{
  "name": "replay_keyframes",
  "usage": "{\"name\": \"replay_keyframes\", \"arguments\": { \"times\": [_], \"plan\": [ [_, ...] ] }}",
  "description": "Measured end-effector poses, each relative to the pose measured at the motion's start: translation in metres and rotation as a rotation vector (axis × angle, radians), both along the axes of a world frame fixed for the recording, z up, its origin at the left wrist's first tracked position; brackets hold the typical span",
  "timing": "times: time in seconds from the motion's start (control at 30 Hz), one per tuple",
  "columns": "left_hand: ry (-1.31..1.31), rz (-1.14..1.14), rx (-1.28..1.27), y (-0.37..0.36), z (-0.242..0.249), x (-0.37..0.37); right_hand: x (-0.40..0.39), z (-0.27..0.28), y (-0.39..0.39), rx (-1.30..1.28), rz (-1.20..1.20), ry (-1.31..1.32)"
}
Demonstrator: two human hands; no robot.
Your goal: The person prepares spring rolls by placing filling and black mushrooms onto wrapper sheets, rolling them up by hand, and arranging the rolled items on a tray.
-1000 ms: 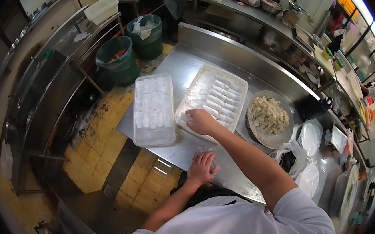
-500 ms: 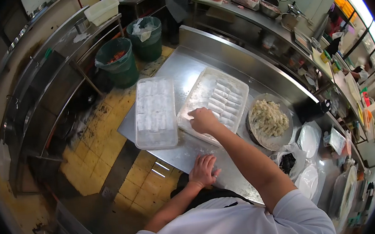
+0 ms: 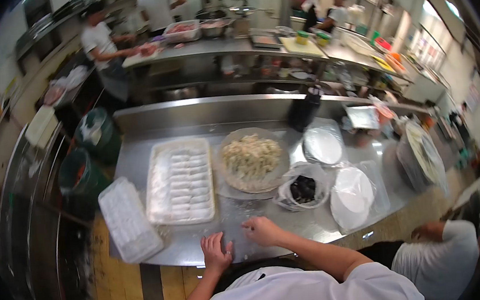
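My left hand point(image 3: 217, 252) rests at the front edge of the steel table point(image 3: 188, 247), palm down with fingers apart, holding nothing. To its right, my right hand point(image 3: 262, 231) is over the tabletop with curled fingers; whether anything is in them is hidden. Beyond my hands stands a white tray point(image 3: 159, 183) with rows of white rolls point(image 3: 190, 180) and white powder. Left of it, a long translucent container point(image 3: 127, 217) with pale contents sits at the table's left end. A round bowl point(image 3: 279, 178) behind my right hand is heaped with pale shredded filling point(image 3: 251, 155).
A plastic bag with dark contents point(image 3: 302, 189) and wrapped stacks of white discs point(image 3: 351, 194) lie to the right. A black bottle-like object point(image 3: 305, 110) stands near the backsplash. Green bins point(image 3: 82, 172) are at left. One person point(image 3: 441, 258) is close on my right; others work at the back.
My right hand has moved from over the roll tray to the tabletop near my left hand. The view has turned to the right and up. My left hand stays at the table edge.
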State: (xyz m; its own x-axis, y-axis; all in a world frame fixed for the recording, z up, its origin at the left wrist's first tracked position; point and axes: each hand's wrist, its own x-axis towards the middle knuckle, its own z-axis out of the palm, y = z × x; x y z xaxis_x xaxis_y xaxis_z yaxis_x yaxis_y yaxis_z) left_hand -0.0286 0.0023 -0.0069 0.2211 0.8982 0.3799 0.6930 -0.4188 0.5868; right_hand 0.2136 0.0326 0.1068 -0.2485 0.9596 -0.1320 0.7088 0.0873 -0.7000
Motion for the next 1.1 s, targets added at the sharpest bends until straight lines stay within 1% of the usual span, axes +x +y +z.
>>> {"name": "replay_keyframes", "arguments": {
  "times": [0.13, 0.23, 0.33, 0.43, 0.5, 0.6, 0.67, 0.7, 0.73, 0.77, 0.83, 0.87, 0.93, 0.97, 1.0, 1.03, 1.07, 1.1],
  "plan": [
    [-0.099, -0.212, 0.009, 0.005, 0.013, 0.049, 0.044, -0.01, -0.057, -0.012, -0.2, 0.051],
    [-0.124, -0.377, 0.026, 0.012, 0.018, 0.085, 0.07, -0.01, -0.089, -0.033, -0.353, 0.027],
    [-0.154, -0.504, 0.012, 0.018, 0.029, 0.114, 0.097, 0.002, -0.117, 0.119, -0.515, 0.051],
    [-0.142, -0.565, 0.001, 0.021, 0.036, 0.13, 0.134, 0.013, -0.134, 0.417, -0.7, -0.099],
    [-0.136, -0.587, -0.005, 0.021, 0.037, 0.137, 0.159, 0.024, -0.141, 0.324, -0.865, -0.225],
    [-0.119, -0.608, -0.012, 0.021, 0.038, 0.141, 0.193, 0.023, -0.145, 0.392, -0.903, -0.695],
    [-0.108, -0.618, -0.003, 0.021, 0.034, 0.141, 0.22, -0.007, -0.154, 0.37, -0.836, -0.734],
    [-0.105, -0.618, 0.01, 0.022, 0.032, 0.141, 0.226, -0.009, -0.152, 0.364, -0.796, -0.752],
    [-0.099, -0.614, 0.021, 0.023, 0.029, 0.139, 0.227, -0.011, -0.153, 0.424, -0.762, -0.755],
    [-0.105, -0.598, 0.018, 0.022, 0.027, 0.136, 0.224, -0.015, -0.154, 0.431, -0.733, -0.704],
    [-0.116, -0.571, 0.012, 0.02, 0.028, 0.132, 0.2, 0.0, -0.149, 0.442, -0.678, -0.601],
    [-0.121, -0.571, 0.005, 0.02, 0.03, 0.131, 0.183, 0.006, -0.144, 0.504, -0.635, -0.59],
    [-0.13, -0.566, -0.001, 0.02, 0.045, 0.132, 0.15, 0.008, -0.138, 0.441, -0.513, -0.434],
    [-0.097, -0.593, 0.036, 0.021, 0.055, 0.132, 0.132, 0.008, -0.134, 0.363, -0.461, -0.417],
    [-0.064, -0.617, 0.072, 0.023, 0.07, 0.134, 0.116, 0.014, -0.13, 0.341, -0.387, -0.355],
    [-0.031, -0.642, 0.106, 0.025, 0.081, 0.134, 0.106, 0.002, -0.123, 0.288, -0.286, -0.314],
    [0.004, -0.662, 0.069, 0.026, 0.084, 0.132, 0.096, -0.009, -0.117, 0.295, -0.183, -0.264],
    [0.049, -0.665, 0.086, 0.029, 0.086, 0.128, 0.085, -0.01, -0.11, 0.299, -0.08, -0.214]
  ]
}}
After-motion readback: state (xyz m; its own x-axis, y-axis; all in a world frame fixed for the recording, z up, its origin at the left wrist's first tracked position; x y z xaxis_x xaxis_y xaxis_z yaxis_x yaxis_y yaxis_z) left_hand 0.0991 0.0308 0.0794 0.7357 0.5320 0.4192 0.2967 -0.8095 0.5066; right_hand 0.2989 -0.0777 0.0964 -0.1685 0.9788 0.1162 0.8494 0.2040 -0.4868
